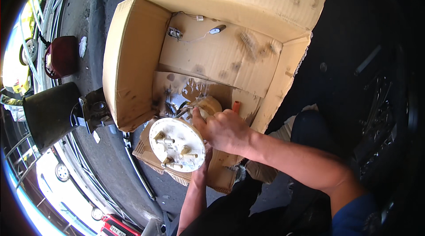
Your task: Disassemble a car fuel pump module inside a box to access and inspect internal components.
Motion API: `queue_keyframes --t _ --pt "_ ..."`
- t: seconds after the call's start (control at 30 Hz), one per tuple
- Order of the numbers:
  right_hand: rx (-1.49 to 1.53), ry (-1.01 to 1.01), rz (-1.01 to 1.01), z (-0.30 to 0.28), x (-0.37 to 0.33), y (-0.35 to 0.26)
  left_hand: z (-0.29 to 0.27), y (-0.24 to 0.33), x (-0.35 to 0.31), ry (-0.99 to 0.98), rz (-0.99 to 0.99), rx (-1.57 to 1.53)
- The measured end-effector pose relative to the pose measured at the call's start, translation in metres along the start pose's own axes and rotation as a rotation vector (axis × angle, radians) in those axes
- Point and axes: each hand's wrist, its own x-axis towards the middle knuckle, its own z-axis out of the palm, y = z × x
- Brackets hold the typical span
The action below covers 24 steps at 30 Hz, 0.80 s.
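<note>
A fuel pump module with a round white flange [178, 144] is tilted over the near side of a cardboard box, its pale pipe stubs facing left and down. My left hand [206, 160] holds it from below; the flange hides most of those fingers. Closed over the module's body behind the flange is my right hand [226, 130], thumb and fingers bent against it. Its exact fingertip contact is hard to see. Dark corrugated hose or wire shows beside the fingers. Within the box lie a fuel level sender [175, 32] and its float [217, 29], joined by a thin rod.
The open cardboard box [133, 59] has fluid-stained walls and a wet patch. An orange tube [236, 106] stands near my right hand. At left are a black bucket-like container [51, 112], a dark red object [62, 57] and a metal bar [141, 169]. Parked cars stand beyond.
</note>
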Motion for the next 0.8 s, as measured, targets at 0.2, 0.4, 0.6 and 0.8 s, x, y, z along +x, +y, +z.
queue_keyframes --t 0.2,0.4,0.6,0.8 --pt "0.103 -0.079 -0.136 -0.038 0.04 0.026 -0.003 -0.012 0.001 -0.035 -0.015 0.013" --pt "0.223 -0.242 -0.188 -0.053 0.071 0.035 0.011 -0.018 -0.007 -0.086 -0.034 0.015" --pt "0.28 -0.296 -0.136 -0.049 0.067 0.056 -0.013 0.068 0.012 0.31 0.05 -0.012" --pt "0.369 -0.338 -0.134 -0.048 0.071 0.059 -0.036 0.11 0.025 0.555 0.021 -0.163"
